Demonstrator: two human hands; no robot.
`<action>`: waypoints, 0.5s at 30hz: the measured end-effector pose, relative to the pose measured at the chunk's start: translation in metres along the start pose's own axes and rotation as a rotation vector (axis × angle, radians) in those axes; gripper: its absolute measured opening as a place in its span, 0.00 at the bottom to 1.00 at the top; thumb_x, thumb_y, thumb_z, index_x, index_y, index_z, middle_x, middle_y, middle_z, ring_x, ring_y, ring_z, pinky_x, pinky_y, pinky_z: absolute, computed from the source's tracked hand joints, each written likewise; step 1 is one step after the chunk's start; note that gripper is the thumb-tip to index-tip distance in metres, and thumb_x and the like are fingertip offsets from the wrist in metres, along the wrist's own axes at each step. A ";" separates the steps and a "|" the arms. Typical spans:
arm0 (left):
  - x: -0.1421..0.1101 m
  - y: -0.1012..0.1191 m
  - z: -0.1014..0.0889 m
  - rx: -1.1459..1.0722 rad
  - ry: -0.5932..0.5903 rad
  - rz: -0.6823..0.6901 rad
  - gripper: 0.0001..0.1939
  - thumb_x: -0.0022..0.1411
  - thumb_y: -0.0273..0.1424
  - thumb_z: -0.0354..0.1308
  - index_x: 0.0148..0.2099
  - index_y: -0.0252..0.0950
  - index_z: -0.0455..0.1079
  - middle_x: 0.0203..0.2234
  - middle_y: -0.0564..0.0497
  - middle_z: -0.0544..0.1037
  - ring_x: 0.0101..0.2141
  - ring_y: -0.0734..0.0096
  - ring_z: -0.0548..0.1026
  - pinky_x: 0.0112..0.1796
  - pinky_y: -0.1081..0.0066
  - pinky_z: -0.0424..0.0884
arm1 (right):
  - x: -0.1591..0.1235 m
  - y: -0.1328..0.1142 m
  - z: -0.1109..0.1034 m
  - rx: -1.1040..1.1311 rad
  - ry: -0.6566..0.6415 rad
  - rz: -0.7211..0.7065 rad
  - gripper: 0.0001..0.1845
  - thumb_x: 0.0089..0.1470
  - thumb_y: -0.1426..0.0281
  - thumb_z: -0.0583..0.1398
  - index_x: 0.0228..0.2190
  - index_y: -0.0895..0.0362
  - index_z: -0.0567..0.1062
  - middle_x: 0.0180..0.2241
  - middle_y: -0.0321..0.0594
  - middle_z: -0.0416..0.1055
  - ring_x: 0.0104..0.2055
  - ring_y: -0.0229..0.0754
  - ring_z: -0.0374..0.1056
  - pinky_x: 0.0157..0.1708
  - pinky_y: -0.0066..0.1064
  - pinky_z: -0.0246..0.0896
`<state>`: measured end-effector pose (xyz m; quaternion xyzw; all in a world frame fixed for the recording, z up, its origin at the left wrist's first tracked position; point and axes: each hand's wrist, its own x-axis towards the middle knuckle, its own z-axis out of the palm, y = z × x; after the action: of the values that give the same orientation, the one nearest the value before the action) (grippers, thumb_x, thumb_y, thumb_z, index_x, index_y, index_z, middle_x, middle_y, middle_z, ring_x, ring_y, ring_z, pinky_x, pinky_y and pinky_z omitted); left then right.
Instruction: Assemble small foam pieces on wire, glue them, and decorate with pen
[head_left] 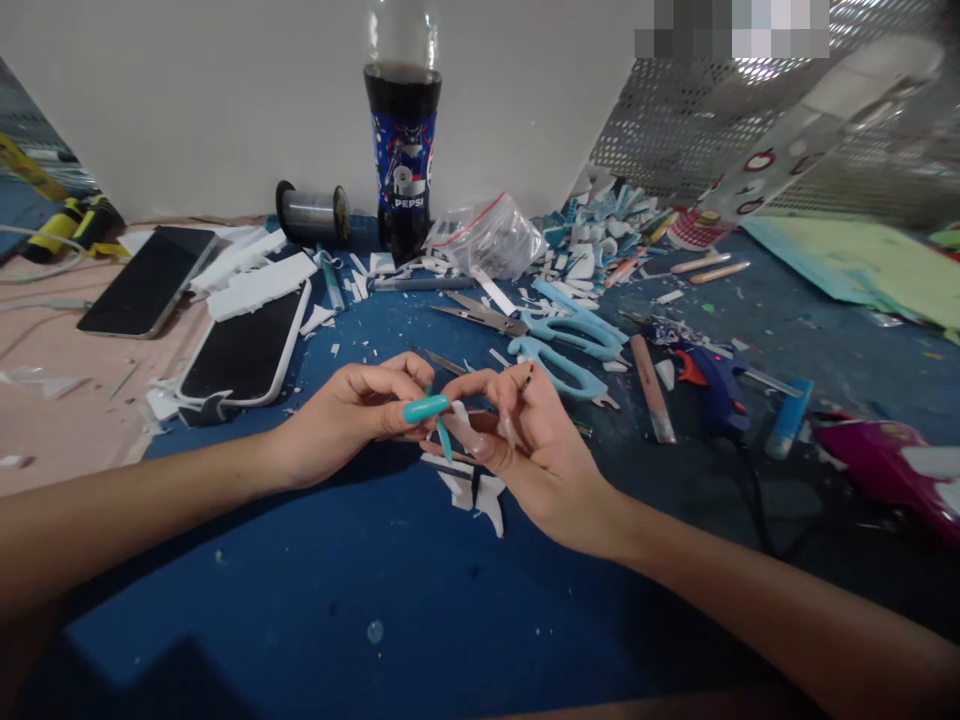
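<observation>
My left hand [352, 412] and my right hand [534, 450] meet over the blue table top [315, 590], fingers pinched together. Between them is a small teal piece [426, 408] with a thin teal strip hanging below it. Both hands pinch it; the left fingertips close on its left end, the right fingers curl round its right side. Small white foam offcuts [474, 492] lie on the table just under the hands.
Teal-handled scissors [559, 345] lie just beyond the hands, with a blue glue gun [712, 380] to the right. A Pepsi bottle [403, 150], wire spool [311, 212] and plastic bag [491, 238] stand at the back. Two phones [146, 280] [244, 350] lie left among foam scraps.
</observation>
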<state>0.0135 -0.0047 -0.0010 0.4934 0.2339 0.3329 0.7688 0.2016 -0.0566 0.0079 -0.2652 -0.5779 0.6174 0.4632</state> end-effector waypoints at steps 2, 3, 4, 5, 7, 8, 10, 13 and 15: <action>0.000 0.000 -0.001 0.014 -0.012 -0.032 0.07 0.52 0.34 0.67 0.26 0.37 0.78 0.33 0.54 0.63 0.28 0.85 0.68 0.29 0.83 0.72 | -0.001 0.000 0.001 -0.053 0.000 -0.008 0.11 0.63 0.75 0.52 0.32 0.52 0.53 0.43 0.37 0.59 0.46 0.34 0.64 0.47 0.34 0.66; 0.000 0.000 -0.002 0.025 -0.017 -0.042 0.07 0.52 0.34 0.67 0.27 0.37 0.78 0.34 0.54 0.63 0.29 0.84 0.68 0.29 0.83 0.71 | -0.002 0.001 0.002 -0.082 0.001 -0.009 0.11 0.63 0.74 0.52 0.32 0.52 0.52 0.43 0.37 0.59 0.46 0.34 0.64 0.47 0.35 0.66; 0.000 -0.001 -0.002 0.032 -0.022 -0.046 0.06 0.52 0.35 0.67 0.27 0.38 0.78 0.35 0.53 0.63 0.30 0.83 0.68 0.29 0.83 0.71 | -0.003 0.001 0.003 -0.107 0.003 -0.017 0.11 0.63 0.73 0.52 0.32 0.51 0.52 0.43 0.37 0.58 0.46 0.35 0.64 0.46 0.36 0.66; 0.000 -0.001 -0.002 0.033 -0.025 -0.046 0.06 0.53 0.35 0.67 0.27 0.39 0.78 0.35 0.53 0.63 0.31 0.82 0.68 0.30 0.82 0.71 | -0.003 0.001 0.003 -0.125 0.007 -0.027 0.11 0.63 0.73 0.52 0.31 0.51 0.52 0.43 0.38 0.57 0.47 0.36 0.64 0.46 0.37 0.67; 0.000 -0.003 -0.002 0.017 -0.028 -0.031 0.05 0.53 0.35 0.66 0.28 0.41 0.78 0.36 0.53 0.63 0.31 0.82 0.68 0.31 0.81 0.71 | -0.004 0.001 0.003 -0.139 0.020 -0.043 0.12 0.62 0.72 0.53 0.31 0.51 0.52 0.43 0.37 0.57 0.45 0.37 0.64 0.43 0.38 0.68; 0.000 -0.003 -0.002 0.003 -0.026 -0.017 0.05 0.54 0.35 0.66 0.28 0.41 0.78 0.36 0.53 0.63 0.32 0.82 0.68 0.31 0.81 0.71 | -0.004 0.001 0.003 -0.148 0.026 -0.042 0.13 0.61 0.71 0.54 0.31 0.51 0.52 0.43 0.37 0.57 0.43 0.37 0.64 0.41 0.37 0.69; 0.000 -0.004 -0.002 -0.016 -0.024 0.011 0.05 0.54 0.36 0.65 0.28 0.42 0.78 0.36 0.53 0.63 0.34 0.80 0.68 0.33 0.80 0.71 | -0.003 0.002 0.002 -0.189 0.042 -0.027 0.17 0.57 0.70 0.59 0.31 0.51 0.52 0.41 0.36 0.58 0.42 0.38 0.65 0.38 0.37 0.68; -0.001 -0.003 -0.001 0.001 -0.057 0.055 0.06 0.55 0.36 0.65 0.29 0.41 0.79 0.35 0.52 0.65 0.37 0.77 0.69 0.36 0.79 0.72 | -0.002 0.004 0.000 -0.261 0.085 -0.027 0.22 0.52 0.67 0.64 0.29 0.52 0.52 0.37 0.34 0.59 0.39 0.38 0.64 0.37 0.36 0.66; -0.001 -0.002 0.000 0.004 -0.099 0.051 0.05 0.55 0.34 0.65 0.30 0.40 0.79 0.35 0.52 0.65 0.36 0.77 0.70 0.35 0.78 0.72 | -0.001 0.005 0.000 -0.276 0.099 -0.024 0.22 0.53 0.68 0.63 0.28 0.52 0.51 0.34 0.33 0.58 0.34 0.35 0.63 0.34 0.34 0.64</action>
<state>0.0130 -0.0060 -0.0032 0.5168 0.1836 0.3271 0.7696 0.2009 -0.0574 0.0030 -0.3496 -0.6366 0.5128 0.4578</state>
